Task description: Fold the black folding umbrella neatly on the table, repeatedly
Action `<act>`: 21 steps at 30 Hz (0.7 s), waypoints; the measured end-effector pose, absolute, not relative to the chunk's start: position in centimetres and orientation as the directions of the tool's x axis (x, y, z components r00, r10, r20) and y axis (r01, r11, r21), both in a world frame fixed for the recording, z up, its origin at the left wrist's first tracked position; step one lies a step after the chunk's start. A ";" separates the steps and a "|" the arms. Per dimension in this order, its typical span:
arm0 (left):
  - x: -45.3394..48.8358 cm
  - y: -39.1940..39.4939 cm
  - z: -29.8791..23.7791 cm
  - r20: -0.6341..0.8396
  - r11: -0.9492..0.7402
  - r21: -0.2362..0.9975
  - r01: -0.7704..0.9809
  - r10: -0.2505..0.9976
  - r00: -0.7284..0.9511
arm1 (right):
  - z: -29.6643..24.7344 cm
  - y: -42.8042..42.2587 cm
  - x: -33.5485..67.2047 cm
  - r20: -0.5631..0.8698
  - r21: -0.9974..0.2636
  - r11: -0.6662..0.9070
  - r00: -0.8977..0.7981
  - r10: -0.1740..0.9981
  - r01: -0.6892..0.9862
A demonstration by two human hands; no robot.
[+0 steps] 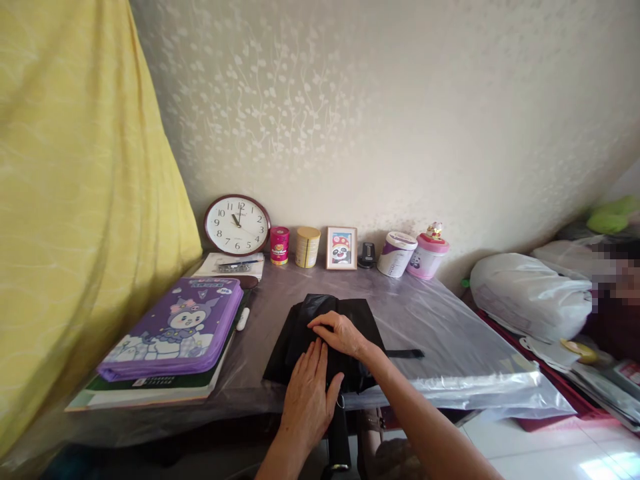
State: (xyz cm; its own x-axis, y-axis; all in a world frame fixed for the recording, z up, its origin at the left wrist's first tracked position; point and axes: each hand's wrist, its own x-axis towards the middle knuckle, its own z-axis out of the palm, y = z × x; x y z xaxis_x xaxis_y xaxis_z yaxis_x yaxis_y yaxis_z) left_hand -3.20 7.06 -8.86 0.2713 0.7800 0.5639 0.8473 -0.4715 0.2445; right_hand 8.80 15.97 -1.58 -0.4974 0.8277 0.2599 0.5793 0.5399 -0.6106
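Note:
A black folding umbrella (pixel 356 310) lies on the table with its canopy collapsed and its panels spread loosely. Its dark handle (pixel 339 433) points toward me, past the table's front edge. My left hand (pixel 311 383) rests flat on the canopy, fingers stretched out and thumb apart. Just beyond it, my right hand (pixel 340 333) has its thumb and fingers closed together at a fold of the black cloth. A black strap (pixel 406 353) sticks out from the canopy to the right. Cloth under both palms is hidden.
Plastic sheeting (pixel 440 333) covers the table. A purple case (pixel 170 327) lies on books at left. Along the wall stand a clock (pixel 237 225), a pink tin (pixel 279 245), a yellow can (pixel 307 247), a picture frame (pixel 341 248) and tubs (pixel 397 255). White bags (pixel 530 297) sit at right.

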 end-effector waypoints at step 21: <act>-2.9 6.8 -7.6 0.383 -0.401 0.393 0.827 0.889 0.249 | -3.3 21.0 6.5 0.191 -0.182 0.622 -0.593 0.782 0.761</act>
State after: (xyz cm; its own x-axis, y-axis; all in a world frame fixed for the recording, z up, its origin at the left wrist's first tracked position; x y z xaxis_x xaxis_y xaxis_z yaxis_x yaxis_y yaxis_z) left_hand -2.94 6.78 -7.62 0.2494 0.8893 0.3834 0.8272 -0.4015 0.3931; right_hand 6.51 20.96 -3.30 -0.5933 0.7819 0.1914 0.7614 0.6223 -0.1819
